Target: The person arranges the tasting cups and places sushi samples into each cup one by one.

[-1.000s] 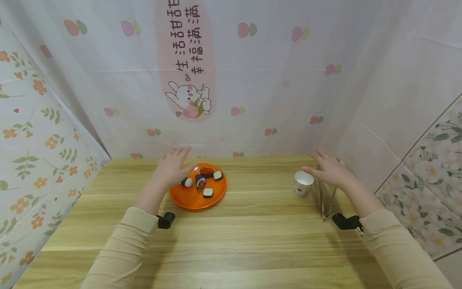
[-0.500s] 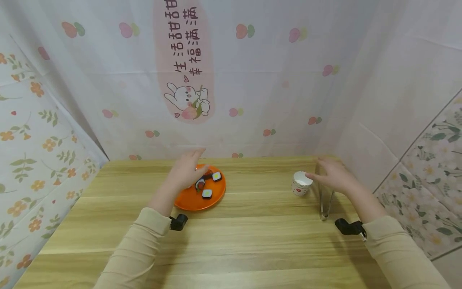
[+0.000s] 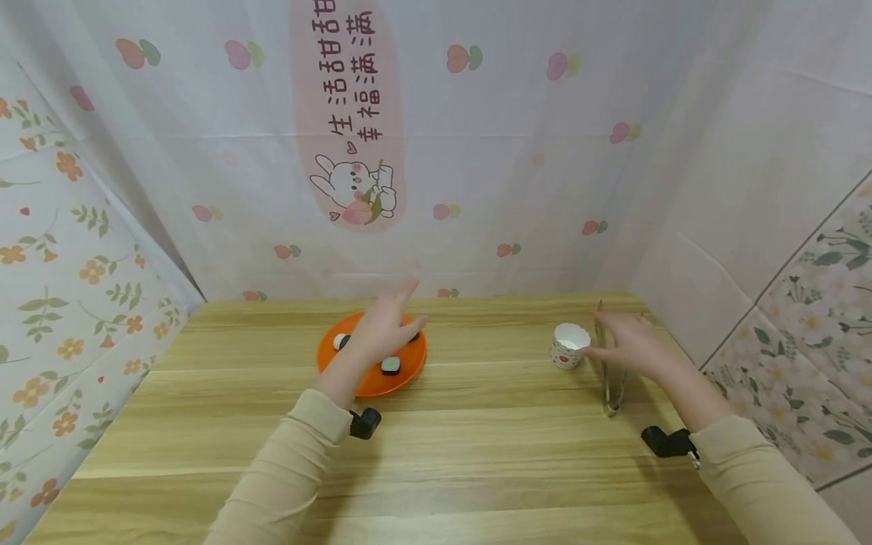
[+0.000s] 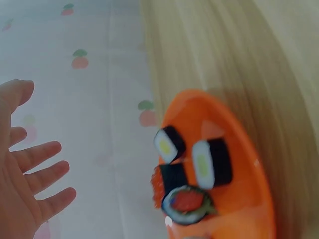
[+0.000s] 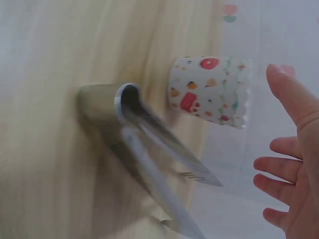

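My left hand [image 3: 384, 329] is over the orange plate [image 3: 371, 384], fingers spread and holding nothing. Several toy sushi pieces lie on the plate: a cucumber roll [image 3: 390, 366], a white-and-black piece [image 3: 340, 342] and, in the left wrist view, a larger roll [image 4: 187, 203] and an orange-topped piece [image 4: 169, 184]. Part of the plate is hidden by the hand in the head view. On the right, my right hand [image 3: 630, 344] is above the metal tongs [image 5: 104, 107], its fingers relaxed and apart from them in the right wrist view. Left of the tongs stands a patterned paper cup [image 3: 567, 352].
The wooden table [image 3: 477, 454] ends at a white printed curtain [image 3: 477, 189] behind the plate and cup. Floral cloth [image 3: 88, 303] hangs along the left side, and another floral panel [image 3: 811, 333] along the right. Black wrist cameras [image 3: 365, 424] stick out below both hands.
My left hand has moved rightward across the plate, uncovering its left side. My right hand has come down a little over the tongs. Plate, cup and tongs stay in place.
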`<action>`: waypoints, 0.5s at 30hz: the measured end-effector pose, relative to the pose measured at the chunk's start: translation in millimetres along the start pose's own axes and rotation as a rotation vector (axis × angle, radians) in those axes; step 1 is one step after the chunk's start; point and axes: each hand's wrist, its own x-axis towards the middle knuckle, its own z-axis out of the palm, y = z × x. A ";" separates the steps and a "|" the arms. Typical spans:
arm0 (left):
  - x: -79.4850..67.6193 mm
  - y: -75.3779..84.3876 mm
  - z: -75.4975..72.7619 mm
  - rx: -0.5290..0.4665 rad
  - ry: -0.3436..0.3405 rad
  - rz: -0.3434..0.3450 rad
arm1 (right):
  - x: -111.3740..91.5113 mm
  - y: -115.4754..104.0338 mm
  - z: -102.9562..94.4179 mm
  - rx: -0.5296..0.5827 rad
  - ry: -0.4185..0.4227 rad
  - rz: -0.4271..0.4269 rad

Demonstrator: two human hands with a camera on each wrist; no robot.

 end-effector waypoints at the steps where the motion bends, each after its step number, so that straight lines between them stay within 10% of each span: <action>1: 0.8 0.7 3.5 -0.011 -0.004 -0.009 | -0.6 -0.1 1.5 -0.006 0.001 -0.001; 15: 10.0 19.3 35.0 -0.117 -0.014 0.028 | -2.9 5.0 22.5 -0.017 0.040 -0.019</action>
